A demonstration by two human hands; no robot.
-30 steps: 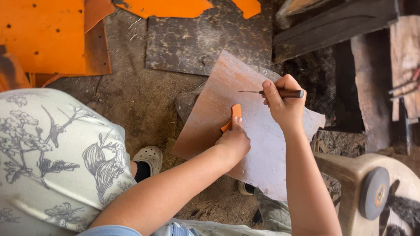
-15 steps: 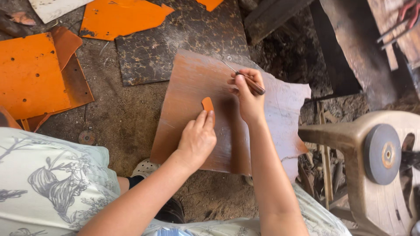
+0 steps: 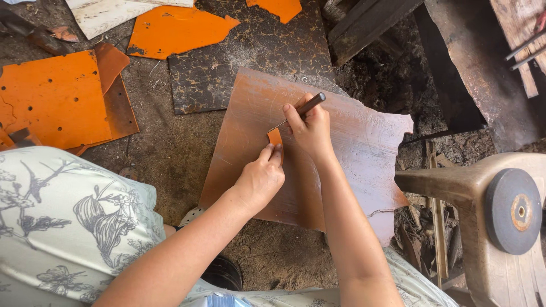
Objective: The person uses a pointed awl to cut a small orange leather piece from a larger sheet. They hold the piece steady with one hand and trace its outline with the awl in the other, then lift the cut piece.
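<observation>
The little orange piece (image 3: 275, 137) lies flat on the big brown sheet (image 3: 347, 170), near the middle of the sheet's top half. It is a small curved bit, and it stands up and down in my view, with its long side running away from me.

My left hand (image 3: 259, 181) is just below the little orange piece. My left fingertips (image 3: 272, 152) press on its lower end and pin it to the big brown sheet. That hand is closed down on it.

My right hand (image 3: 311, 129) is just to the right of the little orange piece, almost touching it. It is wrapped tight around a thin dark tool (image 3: 304, 107). The tool leans up and to the right, and its sharp end points down and to the left, right at the top edge of the little orange piece. So the piece lies to the left of my right hand, and both hands are close to it.

Beyond the big brown sheet, a dark speckled board (image 3: 250, 51) lies past its far edge. Bright orange sheets (image 3: 54, 99) lie far to its left on the dirt. A grey grinding wheel (image 3: 513, 211) stands to its right.
</observation>
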